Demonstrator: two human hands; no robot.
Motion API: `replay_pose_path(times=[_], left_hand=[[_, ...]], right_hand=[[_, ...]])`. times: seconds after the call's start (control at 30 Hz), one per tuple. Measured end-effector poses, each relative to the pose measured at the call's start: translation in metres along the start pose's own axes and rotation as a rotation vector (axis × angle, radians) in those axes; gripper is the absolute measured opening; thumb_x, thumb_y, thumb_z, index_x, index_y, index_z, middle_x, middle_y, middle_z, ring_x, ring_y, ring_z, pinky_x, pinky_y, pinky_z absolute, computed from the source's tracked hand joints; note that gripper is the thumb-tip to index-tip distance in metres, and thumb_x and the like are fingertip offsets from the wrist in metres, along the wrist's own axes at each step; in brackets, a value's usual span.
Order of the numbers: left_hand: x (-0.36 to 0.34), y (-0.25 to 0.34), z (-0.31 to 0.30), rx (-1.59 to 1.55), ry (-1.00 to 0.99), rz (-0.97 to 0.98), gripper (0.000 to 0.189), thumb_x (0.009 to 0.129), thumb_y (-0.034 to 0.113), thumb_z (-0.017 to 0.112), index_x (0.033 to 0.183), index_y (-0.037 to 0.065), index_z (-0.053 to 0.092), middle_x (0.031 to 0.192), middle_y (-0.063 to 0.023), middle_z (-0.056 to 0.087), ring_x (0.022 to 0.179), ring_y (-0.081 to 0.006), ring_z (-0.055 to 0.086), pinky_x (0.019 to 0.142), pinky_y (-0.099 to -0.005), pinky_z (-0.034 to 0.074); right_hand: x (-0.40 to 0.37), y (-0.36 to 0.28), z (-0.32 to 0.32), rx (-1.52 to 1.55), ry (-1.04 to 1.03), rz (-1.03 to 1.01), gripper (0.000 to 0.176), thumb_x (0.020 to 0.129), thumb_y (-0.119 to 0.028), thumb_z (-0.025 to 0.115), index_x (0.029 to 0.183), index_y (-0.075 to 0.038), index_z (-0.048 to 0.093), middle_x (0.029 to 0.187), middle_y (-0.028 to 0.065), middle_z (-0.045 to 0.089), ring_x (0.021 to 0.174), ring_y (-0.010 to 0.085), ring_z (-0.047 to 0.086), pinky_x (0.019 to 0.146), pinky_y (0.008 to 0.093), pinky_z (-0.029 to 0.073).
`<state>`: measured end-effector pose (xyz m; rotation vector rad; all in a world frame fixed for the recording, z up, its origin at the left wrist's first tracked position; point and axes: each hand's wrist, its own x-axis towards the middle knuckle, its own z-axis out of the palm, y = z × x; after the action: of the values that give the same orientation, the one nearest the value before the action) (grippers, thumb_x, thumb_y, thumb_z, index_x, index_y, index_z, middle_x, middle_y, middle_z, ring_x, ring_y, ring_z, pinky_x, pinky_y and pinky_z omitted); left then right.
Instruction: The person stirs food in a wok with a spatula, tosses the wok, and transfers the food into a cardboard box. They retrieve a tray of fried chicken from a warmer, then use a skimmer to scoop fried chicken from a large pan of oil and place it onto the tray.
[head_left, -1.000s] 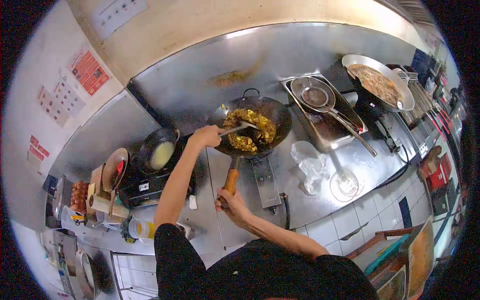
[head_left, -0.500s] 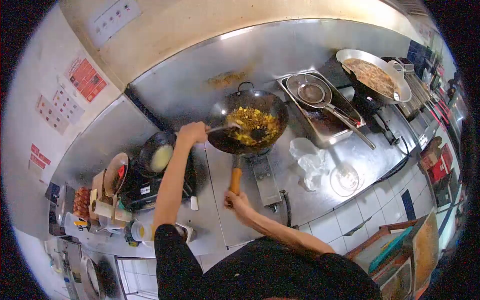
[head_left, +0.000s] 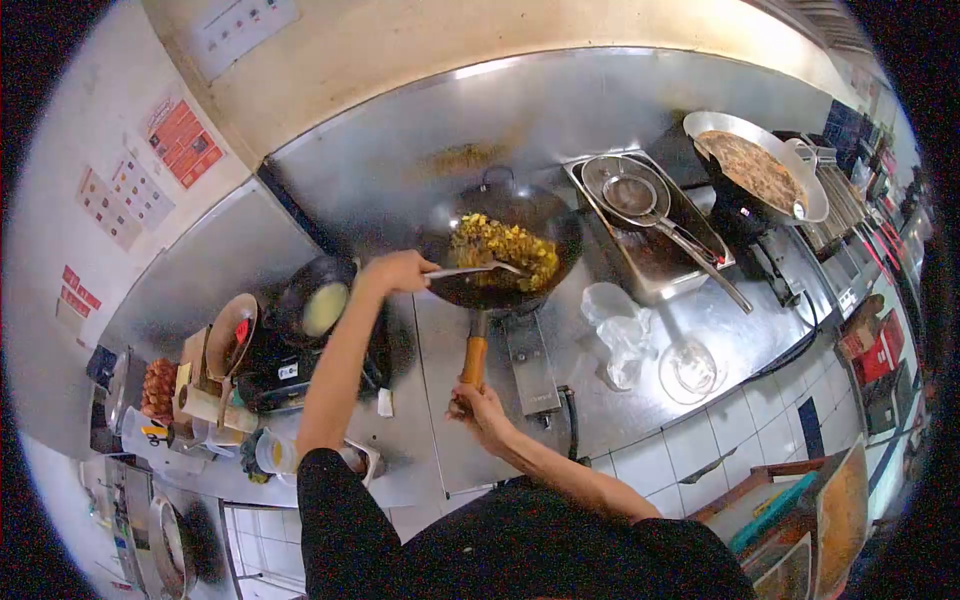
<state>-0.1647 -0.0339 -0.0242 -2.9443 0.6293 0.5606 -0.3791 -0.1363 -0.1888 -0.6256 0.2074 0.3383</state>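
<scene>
My left hand (head_left: 398, 272) is closed around the handle of a metal spatula (head_left: 462, 271), whose head lies at the near edge of the food in the wok. Its exact head shape is partly hidden. My right hand (head_left: 482, 410) grips the wooden handle (head_left: 475, 358) of a dark wok (head_left: 450, 293) on the stove. Yellow and brown chopped food (head_left: 500, 245) is heaped in the middle and right of the wok.
Right of the wok, two strainers (head_left: 632, 192) rest over a metal tray (head_left: 668, 290). Beyond stands a large pan (head_left: 765, 165) of brown liquid. A clear plastic bag (head_left: 618, 335) lies on the steel counter. A smaller black pan (head_left: 310, 300) and several containers stand at left.
My left hand has moved slightly right, and the spatula's head has shifted right and nearer me. The spread-out food is now gathered in a heap. My right hand keeps its grip.
</scene>
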Motion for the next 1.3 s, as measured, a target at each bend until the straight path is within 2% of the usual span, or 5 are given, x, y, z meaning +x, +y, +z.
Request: replay_pose_path(times=[0.77,0.93,1.03,1.13,1.3], left_hand=[[0.031,0.004,0.012,0.021,0.059,-0.162,0.05,0.077,0.023,0.055,0.126,0.031,0.053,0.115,-0.015,0.061,0.109,-0.0305,0.057,0.091,-0.0463,0.045],[0.011,-0.013,0.013,-0.009,-0.036,0.114,0.048,0.078,0.024,0.056,0.126,0.03,0.054,0.115,-0.0159,0.06,0.104,-0.032,0.059,0.092,-0.0443,0.045],[0.013,-0.005,0.012,0.046,0.063,-0.142,0.049,0.078,0.023,0.056,0.127,0.032,0.052,0.114,-0.016,0.061,0.104,-0.0324,0.059,0.092,-0.0443,0.045],[0.021,0.01,0.026,-0.002,0.069,-0.073,0.049,0.079,0.024,0.055,0.127,0.034,0.052,0.11,-0.0123,0.063,0.101,-0.0313,0.06,0.091,-0.0442,0.046],[0.011,-0.018,0.015,0.014,-0.004,0.018,0.045,0.078,0.025,0.055,0.122,0.031,0.057,0.107,-0.0157,0.063,0.099,-0.0321,0.061,0.089,-0.0445,0.047]], right_hand=[[-0.015,-0.007,0.035,0.058,-0.074,0.044,0.017,0.091,-0.015,0.053,0.098,-0.005,0.041,0.082,0.0057,0.049,0.068,0.0158,0.053,0.073,0.0379,0.053],[0.015,0.022,-0.012,0.058,-0.004,0.009,0.017,0.09,-0.016,0.054,0.094,-0.004,0.043,0.076,0.0056,0.049,0.066,0.0162,0.053,0.074,0.0391,0.053],[0.007,0.019,0.002,0.05,0.071,-0.005,0.018,0.09,-0.017,0.055,0.093,-0.004,0.043,0.075,0.0057,0.05,0.068,0.0167,0.055,0.074,0.0395,0.053],[-0.023,-0.019,0.042,0.128,-0.168,0.053,0.019,0.089,-0.016,0.056,0.093,-0.004,0.043,0.075,0.0055,0.05,0.068,0.0168,0.055,0.073,0.0383,0.053],[0.022,0.034,-0.018,0.004,-0.015,0.03,0.024,0.087,-0.018,0.058,0.097,-0.006,0.039,0.079,0.0044,0.049,0.067,0.0164,0.055,0.076,0.0411,0.053]])
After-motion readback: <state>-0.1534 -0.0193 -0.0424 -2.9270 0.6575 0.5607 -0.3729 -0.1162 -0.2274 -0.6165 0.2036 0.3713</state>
